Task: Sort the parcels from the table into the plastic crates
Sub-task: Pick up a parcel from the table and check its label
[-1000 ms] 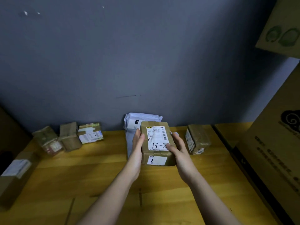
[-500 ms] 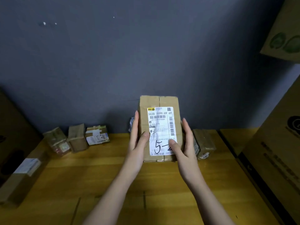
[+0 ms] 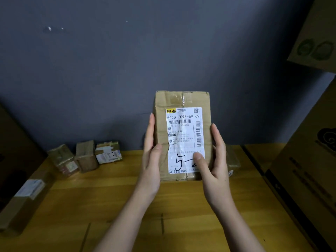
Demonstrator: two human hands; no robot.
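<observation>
You've got the parcel [image 3: 182,135] upright w/ long axis vertical, label face toward you, "5-" written at the bottom. It's up off the worktop [image 3: 116,197], in front of the grey wall. Left hand [image 3: 151,160] grips its left edge, right hand [image 3: 214,160] grips the right edge, thumb on the label. Vs 1 s ago: it lay low and tilted back near the worktop; now it's raised and stood up.

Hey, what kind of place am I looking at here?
Probably a parcel sorting or storage room. A held parcel bears a courier shipping label, small taped parcels sit on a wooden table, and large cardboard cartons stand at the right.
</observation>
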